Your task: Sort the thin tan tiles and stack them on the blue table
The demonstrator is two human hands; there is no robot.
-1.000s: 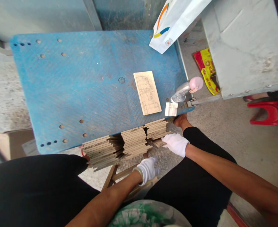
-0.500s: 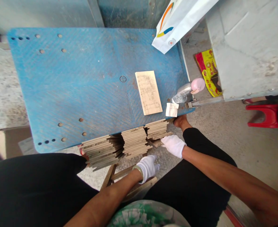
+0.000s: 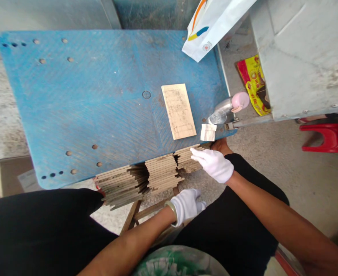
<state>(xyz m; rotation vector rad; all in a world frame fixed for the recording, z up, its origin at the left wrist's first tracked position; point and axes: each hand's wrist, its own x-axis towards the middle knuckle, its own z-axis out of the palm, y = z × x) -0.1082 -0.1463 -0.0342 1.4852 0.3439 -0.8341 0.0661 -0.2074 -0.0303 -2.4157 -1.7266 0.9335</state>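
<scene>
Three stacks of thin wooden boards [image 3: 160, 172] stand on the floor below the near edge of a blue platform [image 3: 79, 103]. My right hand [image 3: 213, 164], in a white glove, rests on the rightmost stack [image 3: 186, 156], fingers stretched over its top boards. My left hand [image 3: 187, 204], also gloved, hovers lower, just off the middle stack, with fingers loosely curled and nothing visible in them. One single board [image 3: 178, 111] lies flat on the platform's right part.
A small paper slip [image 3: 208, 132] and a lying spray bottle with a pink cap [image 3: 229, 107] sit at the platform's right edge. A white bag [image 3: 212, 23] hangs over the far corner. A yellow-red packet [image 3: 253, 84], a grey block and a red stool [image 3: 324, 136] are at right.
My right hand has risen from the low side of the rightmost stack onto its top. My left hand has shifted slightly right and down.
</scene>
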